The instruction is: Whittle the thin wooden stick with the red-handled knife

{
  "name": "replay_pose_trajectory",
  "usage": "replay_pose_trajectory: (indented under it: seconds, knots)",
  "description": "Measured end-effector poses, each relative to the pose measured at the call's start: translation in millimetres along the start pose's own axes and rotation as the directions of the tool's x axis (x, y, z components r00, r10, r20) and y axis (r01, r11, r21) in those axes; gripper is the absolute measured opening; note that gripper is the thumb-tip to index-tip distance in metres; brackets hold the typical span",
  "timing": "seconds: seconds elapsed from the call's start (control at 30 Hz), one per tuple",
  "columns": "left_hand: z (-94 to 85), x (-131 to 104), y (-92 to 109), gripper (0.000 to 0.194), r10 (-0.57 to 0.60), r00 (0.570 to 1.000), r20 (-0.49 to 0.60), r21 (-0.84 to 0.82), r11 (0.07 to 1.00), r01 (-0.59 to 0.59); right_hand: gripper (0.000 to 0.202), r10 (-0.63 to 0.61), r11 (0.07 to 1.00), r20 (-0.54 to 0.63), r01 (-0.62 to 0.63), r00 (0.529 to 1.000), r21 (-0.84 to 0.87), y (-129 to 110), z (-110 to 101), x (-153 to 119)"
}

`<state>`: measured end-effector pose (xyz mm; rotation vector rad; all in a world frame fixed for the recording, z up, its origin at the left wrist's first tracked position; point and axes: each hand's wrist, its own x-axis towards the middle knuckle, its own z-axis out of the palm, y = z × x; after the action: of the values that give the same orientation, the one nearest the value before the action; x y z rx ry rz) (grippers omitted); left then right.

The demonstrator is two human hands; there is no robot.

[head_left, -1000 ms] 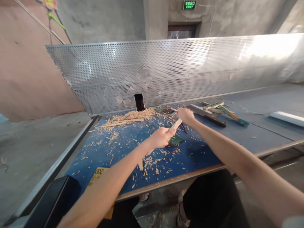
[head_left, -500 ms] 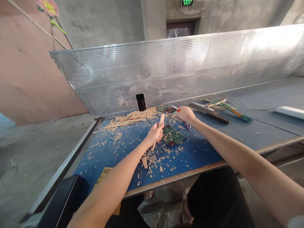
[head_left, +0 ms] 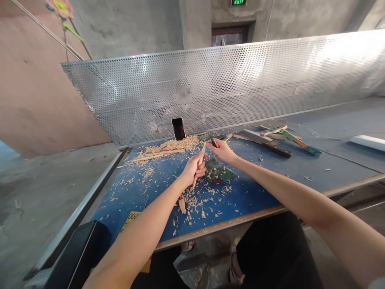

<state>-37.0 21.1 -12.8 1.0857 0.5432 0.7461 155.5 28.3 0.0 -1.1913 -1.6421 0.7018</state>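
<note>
Over blue tabletop (head_left: 252, 194), left hand (head_left: 191, 168) clasping stick (head_left: 202, 153), right hand (head_left: 223, 151), now closer, clasping tool (head_left: 215, 143).

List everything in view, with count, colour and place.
Wood stick: one, pale, held, centre
Tool: one, orange-black, held, centre
Wood offcut: one, pale, near edge
Shavings: many, pale, scattered and heaped
Loose strips: several, mostly pale, by heap
Flat piece: one, green, centre
Saw: one, grey, dark-handled, right
Patterned strip: one, green-orange, beside saw
Bar: one, white, far right
Phone: one, black, behind heap
Perforated screen: one, silver, back
Table: one, blue-grey, middle
Box: one, black, lower left
Sheet: one, yellow, lower left
Exit sign: one, green, top
Flower: one, pink-yellow, upper left
Left hand: one, bare, gripping stick
Right hand: one, bare, gripping tool
</note>
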Motion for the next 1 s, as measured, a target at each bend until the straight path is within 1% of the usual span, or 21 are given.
replay_pose_trajectory:
  seconds: [0.07,0.13,0.2,0.27,0.37,0.43,0.5,0.6,0.67,0.77,0.8,0.83,0.87,0.93,1.0]
  knots:
    - [0.9,-1,0,0.036,-0.012,1.000,0.025,0.030,0.999,0.012,0.052,0.024,0.995,0.087,-0.032,0.996,0.093,-1,-1,-3]
    - [1.6,-2,0,0.037,-0.040,0.998,0.045,0.058,0.998,0.038,0.053,0.032,0.987,0.156,-0.056,0.987,0.153,0,-4,-3]
    - [2.1,-2,0,0.038,-0.070,0.996,0.052,0.069,0.995,0.067,0.049,0.045,0.978,0.170,-0.078,0.984,0.193,3,-6,-1]
    - [2.5,-2,0,0.038,-0.094,0.994,0.053,0.067,0.994,0.090,0.044,0.059,0.966,0.121,-0.087,0.991,0.242,6,-8,2]
    - [2.5,-2,-1,0.034,-0.108,0.991,0.080,0.110,0.989,0.099,0.042,0.070,0.945,-0.031,-0.057,0.997,0.322,10,-12,9]
    - [2.6,-3,-3,0.029,-0.094,0.990,0.108,0.182,0.981,0.073,0.042,0.083,0.944,-0.119,-0.040,0.989,0.327,13,-15,13]
    - [3.3,-3,-5,0.025,-0.050,0.993,0.107,0.251,0.968,0.021,0.043,0.107,0.952,-0.166,-0.053,0.980,0.300,16,-19,15]
    - [5.3,-3,-9,0.027,0.041,0.998,0.040,0.351,0.935,-0.052,0.044,0.132,0.973,-0.197,-0.089,0.972,0.212,20,-21,17]
    - [6.5,-3,-10,0.028,0.087,0.996,-0.001,0.416,0.906,-0.078,0.042,0.120,0.989,-0.225,-0.098,0.967,0.109,21,-19,17]
    - [6.4,-2,-9,0.027,0.140,0.989,-0.044,0.461,0.881,-0.104,0.040,0.054,0.992,-0.285,-0.085,0.957,-0.097,20,-15,17]
    - [5.7,-1,-9,0.028,0.154,0.986,-0.060,0.466,0.878,-0.109,0.040,0.021,0.983,-0.288,-0.072,0.957,-0.168,18,-14,15]
    - [4.8,1,-9,0.029,0.168,0.983,-0.080,0.466,0.878,-0.112,0.041,-0.011,0.970,-0.269,-0.056,0.963,-0.238,17,-13,14]
    - [3.7,2,-10,0.031,0.182,0.978,-0.104,0.464,0.878,-0.114,0.042,-0.038,0.951,-0.225,-0.033,0.974,-0.306,15,-13,12]
    - [1.6,6,-11,0.033,0.213,0.964,-0.158,0.451,0.884,-0.121,0.041,-0.078,0.901,-0.072,0.040,0.994,-0.432,10,-11,7]
    - [0.1,8,-13,0.033,0.236,0.952,-0.194,0.433,0.891,-0.133,0.048,-0.089,0.837,0.079,0.117,0.993,-0.535,6,-10,2]
